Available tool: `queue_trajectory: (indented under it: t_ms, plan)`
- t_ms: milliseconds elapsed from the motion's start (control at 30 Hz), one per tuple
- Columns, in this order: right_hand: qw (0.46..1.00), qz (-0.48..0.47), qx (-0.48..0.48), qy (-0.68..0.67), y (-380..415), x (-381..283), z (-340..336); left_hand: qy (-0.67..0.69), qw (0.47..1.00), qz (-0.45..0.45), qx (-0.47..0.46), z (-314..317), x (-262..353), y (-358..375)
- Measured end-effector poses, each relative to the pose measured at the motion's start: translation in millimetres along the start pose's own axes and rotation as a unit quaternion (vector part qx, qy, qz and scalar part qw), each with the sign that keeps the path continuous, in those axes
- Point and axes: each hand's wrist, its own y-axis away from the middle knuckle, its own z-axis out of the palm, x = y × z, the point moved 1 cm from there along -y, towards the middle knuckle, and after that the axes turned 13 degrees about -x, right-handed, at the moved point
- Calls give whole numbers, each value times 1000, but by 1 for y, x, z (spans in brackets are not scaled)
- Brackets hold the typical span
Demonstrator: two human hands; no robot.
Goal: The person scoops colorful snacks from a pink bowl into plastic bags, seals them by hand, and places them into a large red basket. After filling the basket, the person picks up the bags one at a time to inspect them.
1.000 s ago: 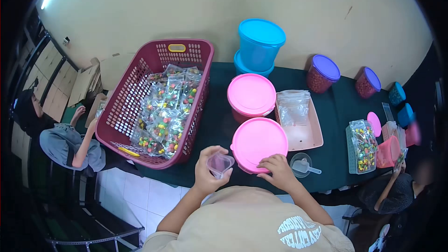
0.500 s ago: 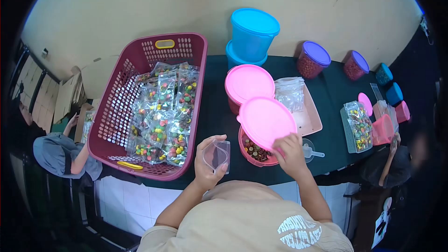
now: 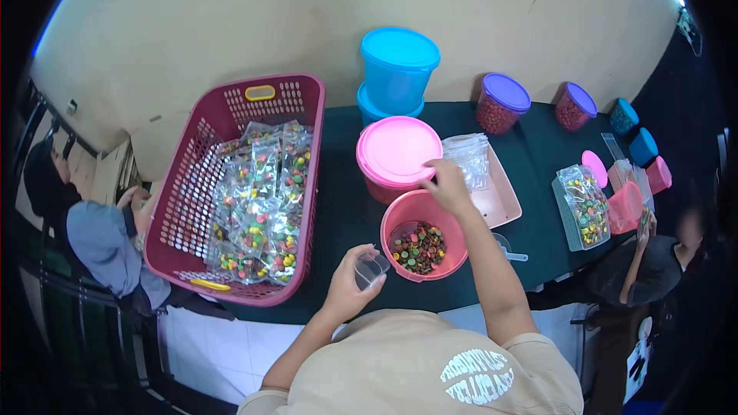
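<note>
My left hand [image 3: 344, 286] holds a small clear plastic cup [image 3: 370, 267] just left of an open pink tub [image 3: 398, 217] at the table's front edge. The tub is partly filled with mixed coloured candies [image 3: 417, 247]. My right hand [image 3: 446, 188] reaches over the tub's far rim, with its fingertips on the right edge of a round pink lid [image 3: 396, 150]. That lid lies flat on top of a second pink tub behind the open one.
A maroon basket [image 3: 314, 184] of bagged candies [image 3: 257, 200] stands at the left. Stacked blue tubs [image 3: 398, 65] and purple-lidded jars [image 3: 498, 104] line the back. A pink tray [image 3: 505, 201] holds clear bags [image 3: 469, 157]; a scoop [image 3: 511, 250] lies nearby. Other people sit at left [image 3: 92, 230] and right [image 3: 661, 261].
My right hand lifted the pink lid off the near tub and carried it back onto the far tub. The candies are now uncovered. My left hand moved the cup closer to the tub.
</note>
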Motion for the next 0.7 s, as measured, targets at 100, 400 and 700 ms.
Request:
queue_trajectory:
  t_ms: [100,400,700]
  plan:
    - [973,153,74,-154,50,41,-36,-10,992,-123,16,10,-13,-2]
    - [865,410,-248,148,243,122,-56,27,964,-236,115,43,-65,-38]
    - [908,350,-225,-56,243,114,-104,-43,972,-143,182,86,-32,-56]
